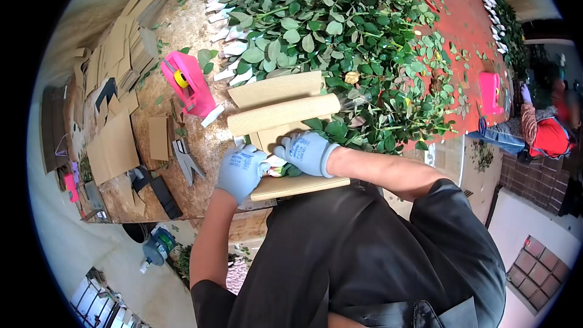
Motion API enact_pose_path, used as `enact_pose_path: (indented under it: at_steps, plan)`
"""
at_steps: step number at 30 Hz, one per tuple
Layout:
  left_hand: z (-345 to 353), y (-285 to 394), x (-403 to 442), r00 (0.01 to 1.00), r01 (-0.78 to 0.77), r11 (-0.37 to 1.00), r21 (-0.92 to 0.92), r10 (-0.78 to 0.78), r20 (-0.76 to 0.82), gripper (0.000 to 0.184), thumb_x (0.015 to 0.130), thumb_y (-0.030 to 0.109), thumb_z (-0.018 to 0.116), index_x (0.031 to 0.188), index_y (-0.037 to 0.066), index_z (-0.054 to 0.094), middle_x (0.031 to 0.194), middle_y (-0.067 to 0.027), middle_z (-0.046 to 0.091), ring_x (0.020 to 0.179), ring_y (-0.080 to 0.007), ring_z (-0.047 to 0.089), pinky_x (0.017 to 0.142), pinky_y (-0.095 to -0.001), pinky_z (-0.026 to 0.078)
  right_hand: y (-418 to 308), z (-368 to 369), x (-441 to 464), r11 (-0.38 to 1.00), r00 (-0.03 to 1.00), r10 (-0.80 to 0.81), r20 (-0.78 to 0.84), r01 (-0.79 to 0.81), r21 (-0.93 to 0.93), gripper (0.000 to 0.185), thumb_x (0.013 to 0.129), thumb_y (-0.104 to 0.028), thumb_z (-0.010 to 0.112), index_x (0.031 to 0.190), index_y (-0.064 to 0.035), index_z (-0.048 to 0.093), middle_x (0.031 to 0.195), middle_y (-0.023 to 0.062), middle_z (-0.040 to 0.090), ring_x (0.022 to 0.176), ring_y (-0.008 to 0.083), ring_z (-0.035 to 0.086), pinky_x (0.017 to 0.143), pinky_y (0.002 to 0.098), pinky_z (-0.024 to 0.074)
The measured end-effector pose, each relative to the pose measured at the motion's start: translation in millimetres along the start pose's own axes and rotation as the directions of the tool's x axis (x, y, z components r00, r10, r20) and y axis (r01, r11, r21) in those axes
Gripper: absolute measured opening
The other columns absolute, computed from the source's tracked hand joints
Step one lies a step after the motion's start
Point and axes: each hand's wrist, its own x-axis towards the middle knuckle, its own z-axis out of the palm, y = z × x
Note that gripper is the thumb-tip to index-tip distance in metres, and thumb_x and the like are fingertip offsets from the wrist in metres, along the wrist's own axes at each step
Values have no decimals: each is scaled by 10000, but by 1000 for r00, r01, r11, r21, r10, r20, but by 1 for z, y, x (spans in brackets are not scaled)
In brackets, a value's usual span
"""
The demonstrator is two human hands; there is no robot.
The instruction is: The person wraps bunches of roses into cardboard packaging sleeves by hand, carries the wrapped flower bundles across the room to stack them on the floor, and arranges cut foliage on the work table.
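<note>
My left hand (242, 169), in a pale blue work glove, has its fingers bent together beside a rose bunch (277, 170) with pinkish and green heads. What those fingers pinch is hidden. My right hand (306, 153), gloved alike, lies over the bunch with its fingers curled on a tan cardboard piece (270, 138). Around the bunch is a corrugated cardboard wrap (285, 114), its far side rolled over and its near flap (300, 187) close to my body. Green leaves show beyond my right hand.
A big heap of leafy rose stems (340, 30) covers the far side. To the left stand a pink tape dispenser (189, 85), a grey stapler (187, 161) and stacked cardboard sheets (118, 140). Another pink dispenser (489, 93) sits at right, near a person in red (549, 136).
</note>
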Motion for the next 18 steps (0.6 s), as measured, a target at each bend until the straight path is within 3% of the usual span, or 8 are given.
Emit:
enact_pose_path:
  at_steps: [2, 4, 10, 13, 17, 18]
  plan:
    - [2, 0, 2, 999, -40, 994, 103, 39, 9, 124, 851, 242, 703, 883, 123, 687, 912, -96, 668, 962, -289, 649, 889, -434, 495, 0, 0, -1, 999, 993, -9, -120, 13, 31, 305, 930, -129, 561, 1227, -76, 605, 1068, 159, 686, 921, 331, 719, 774, 452, 573]
    - [1, 1, 2, 996, -87, 967, 238, 76, 57, 109, 807, 227, 718, 858, 145, 667, 890, -80, 652, 968, -272, 641, 889, -424, 481, -1, -3, -1, 999, 993, -9, -116, 12, 30, 299, 935, -131, 558, 1225, -76, 602, 1073, 160, 694, 931, 330, 724, 796, 449, 576]
    - [-1, -4, -5, 994, -111, 962, 248, 113, 6, 96, 776, 183, 697, 867, 165, 674, 904, -45, 651, 940, -250, 634, 828, -438, 472, 0, -4, 1, 997, 995, -2, -102, 9, 74, 269, 980, -173, 525, 1220, -68, 587, 1076, 173, 707, 961, 336, 726, 851, 441, 571]
    - [-4, -5, -12, 993, -82, 980, 183, 96, -70, 123, 762, 217, 709, 835, 141, 645, 874, -74, 627, 924, -277, 615, 841, -433, 472, 0, -9, 3, 994, 997, 6, -83, 4, 112, 270, 1019, -228, 494, 1213, -62, 582, 1075, 187, 710, 968, 347, 722, 859, 446, 565]
    - [3, -28, -25, 997, -51, 984, 172, 59, -41, 100, 774, 185, 697, 862, 146, 672, 905, -50, 652, 922, -275, 634, 813, -452, 471, 2, -4, 6, 992, 995, 1, -97, 12, 126, 314, 1047, -301, 471, 1209, -57, 582, 1065, 194, 717, 981, 357, 718, 863, 453, 562]
    - [6, -50, -35, 1000, 13, 976, 219, -11, -9, 109, 787, 208, 698, 865, 137, 674, 907, -68, 652, 915, -287, 636, 816, -458, 473, 3, 1, 6, 992, 995, 0, -100, 13, 124, 314, 1047, -301, 471, 1209, -57, 582, 1065, 194, 718, 981, 357, 718, 863, 453, 562]
